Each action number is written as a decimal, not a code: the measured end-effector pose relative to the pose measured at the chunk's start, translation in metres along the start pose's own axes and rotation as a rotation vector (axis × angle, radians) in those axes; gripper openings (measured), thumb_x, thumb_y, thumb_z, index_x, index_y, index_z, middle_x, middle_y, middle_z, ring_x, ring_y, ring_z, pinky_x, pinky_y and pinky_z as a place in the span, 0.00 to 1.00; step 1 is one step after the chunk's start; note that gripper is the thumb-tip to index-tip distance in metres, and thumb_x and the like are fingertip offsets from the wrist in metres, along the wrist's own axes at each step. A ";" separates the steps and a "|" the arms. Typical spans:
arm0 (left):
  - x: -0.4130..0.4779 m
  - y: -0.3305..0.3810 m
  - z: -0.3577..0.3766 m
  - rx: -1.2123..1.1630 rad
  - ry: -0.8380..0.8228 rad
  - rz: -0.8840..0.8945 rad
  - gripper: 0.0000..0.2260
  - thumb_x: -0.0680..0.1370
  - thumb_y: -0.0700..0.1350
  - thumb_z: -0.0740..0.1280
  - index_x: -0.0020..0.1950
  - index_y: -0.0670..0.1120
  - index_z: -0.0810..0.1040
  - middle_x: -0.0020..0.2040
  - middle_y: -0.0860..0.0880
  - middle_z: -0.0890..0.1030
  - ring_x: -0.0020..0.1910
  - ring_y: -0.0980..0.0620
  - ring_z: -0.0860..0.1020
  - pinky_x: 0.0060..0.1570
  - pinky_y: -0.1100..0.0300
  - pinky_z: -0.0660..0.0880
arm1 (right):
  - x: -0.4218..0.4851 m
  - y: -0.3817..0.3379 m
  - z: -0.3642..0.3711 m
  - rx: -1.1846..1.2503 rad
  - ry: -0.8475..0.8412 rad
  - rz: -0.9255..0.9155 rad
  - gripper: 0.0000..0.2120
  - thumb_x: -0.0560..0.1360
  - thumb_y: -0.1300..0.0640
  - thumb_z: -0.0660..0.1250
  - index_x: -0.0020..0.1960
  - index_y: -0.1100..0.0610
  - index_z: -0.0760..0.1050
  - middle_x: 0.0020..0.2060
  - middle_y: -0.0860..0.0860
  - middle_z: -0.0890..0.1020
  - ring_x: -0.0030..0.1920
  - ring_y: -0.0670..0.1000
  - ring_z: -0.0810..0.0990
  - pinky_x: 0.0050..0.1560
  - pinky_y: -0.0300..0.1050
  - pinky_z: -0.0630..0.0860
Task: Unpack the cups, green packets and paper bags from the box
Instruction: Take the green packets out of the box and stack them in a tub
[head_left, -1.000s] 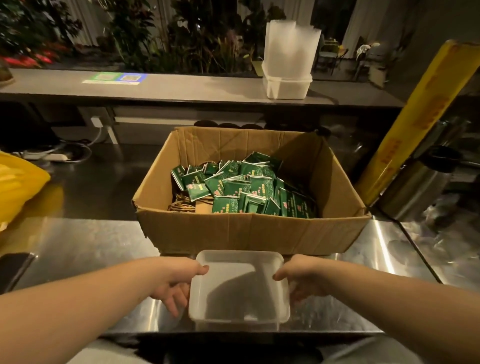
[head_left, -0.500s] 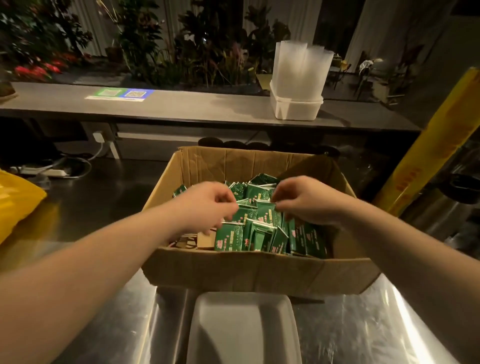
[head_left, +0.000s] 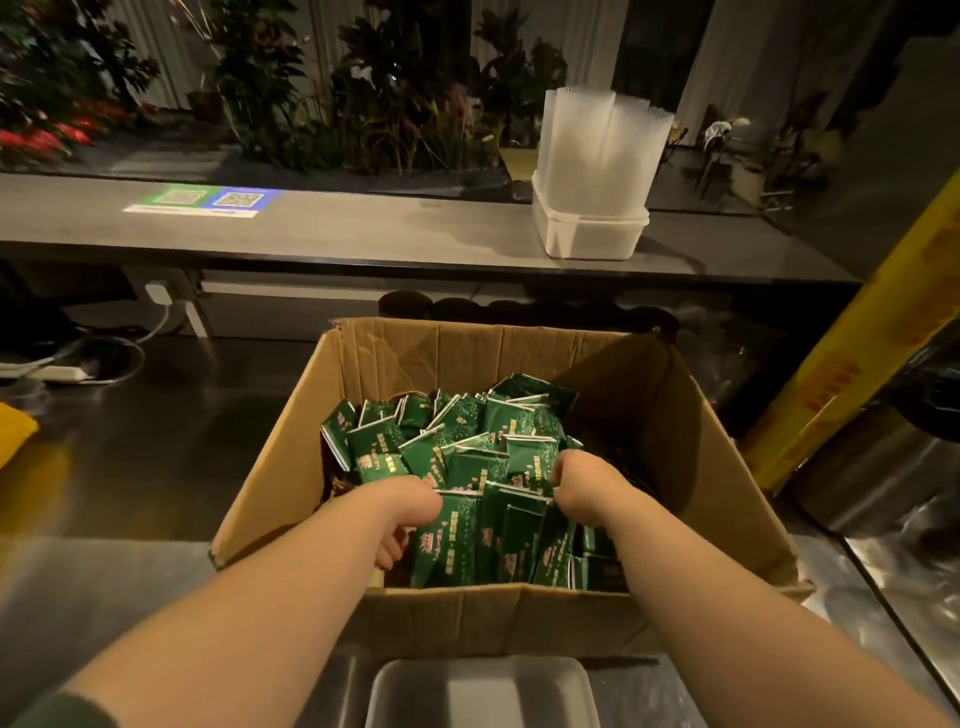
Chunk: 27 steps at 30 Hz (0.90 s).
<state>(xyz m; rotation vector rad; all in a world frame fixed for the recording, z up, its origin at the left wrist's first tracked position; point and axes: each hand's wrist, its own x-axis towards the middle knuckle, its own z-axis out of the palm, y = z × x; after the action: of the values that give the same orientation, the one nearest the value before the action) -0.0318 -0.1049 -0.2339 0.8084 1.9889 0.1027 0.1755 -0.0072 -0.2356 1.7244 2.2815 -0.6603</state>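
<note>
Wrist-deep in the box (head_left: 493, 618) near the tabletop's (head_left: 130, 571) front edge! Gripping green packets (head_left: 467, 457) with left hand (head_left: 410, 512) and right hand (head_left: 587, 483), set apart, fingers curled into the pile on either side. Pale tray (head_left: 483, 696) just in front.

No words readable.
You get two QR codes on the counter sign (head_left: 202, 201); print on green packets (head_left: 452, 545) and yellow roll (head_left: 857, 374) is blurred.
</note>
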 end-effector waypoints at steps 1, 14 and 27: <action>0.002 0.000 0.001 -0.026 -0.007 -0.005 0.26 0.82 0.44 0.62 0.79 0.41 0.59 0.63 0.38 0.77 0.51 0.44 0.83 0.53 0.50 0.83 | 0.001 0.000 -0.001 -0.002 -0.010 -0.005 0.17 0.78 0.68 0.64 0.65 0.58 0.74 0.55 0.55 0.80 0.54 0.56 0.80 0.56 0.52 0.80; -0.003 0.001 -0.007 -0.517 0.152 0.141 0.28 0.79 0.38 0.70 0.78 0.42 0.65 0.73 0.39 0.72 0.68 0.39 0.72 0.69 0.41 0.71 | -0.005 0.005 0.005 0.069 -0.132 -0.077 0.11 0.74 0.64 0.74 0.56 0.57 0.81 0.52 0.53 0.82 0.53 0.53 0.82 0.56 0.50 0.82; -0.035 -0.017 -0.017 -0.810 0.338 0.386 0.07 0.84 0.40 0.63 0.60 0.48 0.78 0.53 0.48 0.83 0.52 0.44 0.82 0.56 0.43 0.80 | -0.032 0.005 -0.017 0.767 -0.034 -0.354 0.04 0.81 0.58 0.68 0.53 0.58 0.79 0.52 0.55 0.84 0.55 0.52 0.84 0.56 0.53 0.83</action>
<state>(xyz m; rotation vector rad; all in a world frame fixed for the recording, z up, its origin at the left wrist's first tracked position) -0.0428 -0.1338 -0.2051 0.6344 1.8162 1.2496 0.1911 -0.0261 -0.2084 1.5125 2.5074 -1.8069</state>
